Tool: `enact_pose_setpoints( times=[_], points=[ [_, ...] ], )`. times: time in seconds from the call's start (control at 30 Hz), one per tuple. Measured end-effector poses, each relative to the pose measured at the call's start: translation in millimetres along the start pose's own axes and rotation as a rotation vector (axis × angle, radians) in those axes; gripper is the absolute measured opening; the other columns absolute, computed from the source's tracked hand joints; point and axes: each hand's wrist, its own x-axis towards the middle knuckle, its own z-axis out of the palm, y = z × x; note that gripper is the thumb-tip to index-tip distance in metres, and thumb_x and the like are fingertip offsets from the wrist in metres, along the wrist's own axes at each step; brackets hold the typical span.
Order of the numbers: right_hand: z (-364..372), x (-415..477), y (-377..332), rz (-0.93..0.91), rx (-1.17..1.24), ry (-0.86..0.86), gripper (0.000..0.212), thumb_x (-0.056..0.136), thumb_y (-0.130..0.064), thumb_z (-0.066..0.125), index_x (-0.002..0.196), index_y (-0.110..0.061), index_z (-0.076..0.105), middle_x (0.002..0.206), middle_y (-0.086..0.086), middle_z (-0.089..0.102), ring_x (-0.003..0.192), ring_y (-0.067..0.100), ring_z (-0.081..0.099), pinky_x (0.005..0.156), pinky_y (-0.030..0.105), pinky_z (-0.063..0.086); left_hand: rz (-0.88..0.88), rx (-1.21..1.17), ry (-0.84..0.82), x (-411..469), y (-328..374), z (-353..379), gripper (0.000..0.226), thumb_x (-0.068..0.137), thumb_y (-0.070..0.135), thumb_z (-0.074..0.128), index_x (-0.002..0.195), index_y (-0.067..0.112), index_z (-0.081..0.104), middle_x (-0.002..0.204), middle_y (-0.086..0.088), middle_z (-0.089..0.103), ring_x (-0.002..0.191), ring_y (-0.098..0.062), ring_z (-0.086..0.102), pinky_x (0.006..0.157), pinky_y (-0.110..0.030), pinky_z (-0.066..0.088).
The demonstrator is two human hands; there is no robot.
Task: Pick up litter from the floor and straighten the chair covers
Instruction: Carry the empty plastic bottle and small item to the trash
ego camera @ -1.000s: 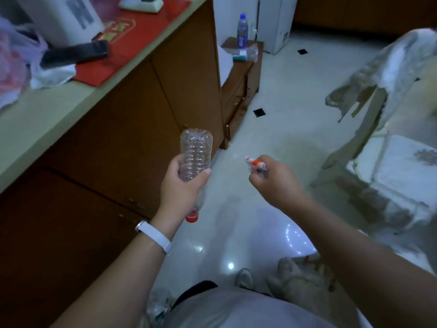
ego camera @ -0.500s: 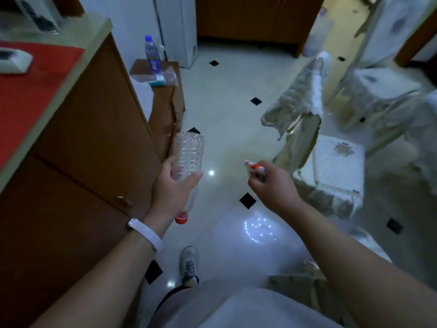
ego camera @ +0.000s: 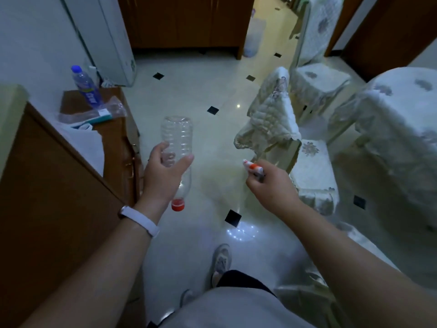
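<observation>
My left hand grips an empty clear plastic bottle upside down, its red cap pointing at the floor. My right hand pinches a small white and orange wrapper between curled fingers. Just right of that hand stands a chair whose pale quilted back cover hangs crooked and bunched. Its seat cover lies on the seat below.
A brown cabinet runs along the left. A low wooden stand holds a blue-capped water bottle and a plastic packet. More covered chairs and a covered table fill the right. Glossy tiled floor stretches ahead.
The view has swung right and forward along the cabinet, bringing the covered chairs and table into sight. Both hands keep the same hold on the bottle and the wrapper.
</observation>
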Motion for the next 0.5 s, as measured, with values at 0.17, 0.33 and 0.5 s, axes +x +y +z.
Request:
enact_pose_setpoints(
  times=[0.17,0.33,0.5],
  points=[
    [16,72,3,0.056,0.041,0.012,0.021,0.09,-0.026,0.054,0.071,-0.021,0.047,0.061,0.002,0.054,0.06,0.022,0.053,0.053,0.031,0.04,0.007,0.06,-0.07,65,8,18,0.079,0.058,0.059,0.079,0.128,0.028,0.058,0.116,0.004,0.069,0.103,-0.013,0.067,0.095,-0.045,0.054],
    [35,175,1,0.044,0.109,0.004,0.013,0.09,-0.028,0.056,0.083,-0.018,0.058,0.065,0.0,0.058,0.063,0.021,0.055,0.058,0.031,0.045,-0.015,0.072,-0.092,151,22,37,0.066,0.07,0.046,0.081,0.129,0.026,0.058,0.114,0.005,0.07,0.101,-0.012,0.068,0.092,-0.04,0.056],
    [30,276,-22,0.012,0.217,-0.019,0.023,0.093,-0.03,0.054,0.071,-0.027,0.05,0.054,-0.007,0.049,0.049,0.012,0.047,0.047,0.025,0.037,0.051,0.065,-0.055,235,69,62,0.057,0.08,0.03,0.081,0.131,0.02,0.057,0.115,0.004,0.069,0.101,-0.008,0.068,0.082,-0.021,0.055]
  ],
)
